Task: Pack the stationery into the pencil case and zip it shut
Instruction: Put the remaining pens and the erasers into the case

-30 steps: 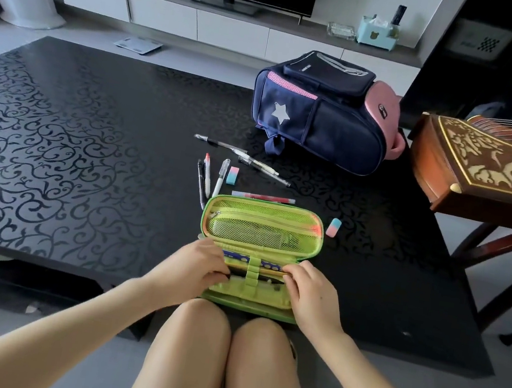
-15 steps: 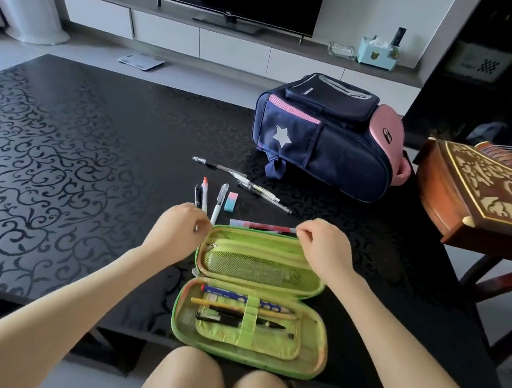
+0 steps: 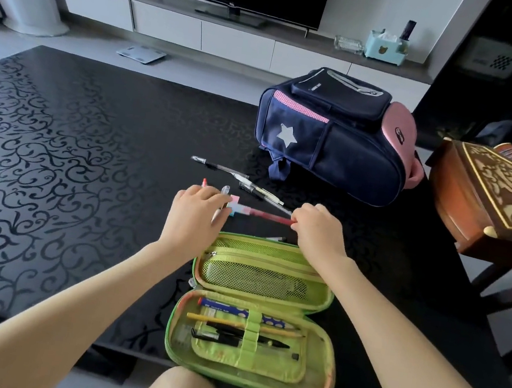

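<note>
On black patterned bench (image 3: 55,147): several pens (image 3: 215,165), pink-blue eraser (image 3: 234,206) unpacked.
Green fabric pencil case (image 3: 265,256): open, partly filled, unzipped.
Right hand (image 3: 317,233): pinches red pen (image 3: 264,215).
Left hand (image 3: 196,218): over pens, grip unclear.

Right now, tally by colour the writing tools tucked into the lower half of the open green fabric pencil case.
Blue dotted pen: 1
Yellow wooden pencil: 1
Black plastic pens: 2
Total: 4 in the green fabric pencil case

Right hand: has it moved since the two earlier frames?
Yes. The right hand has gone from the near half of the open pencil case out past its lid, toward the backpack, and now pinches the red pen.
</note>
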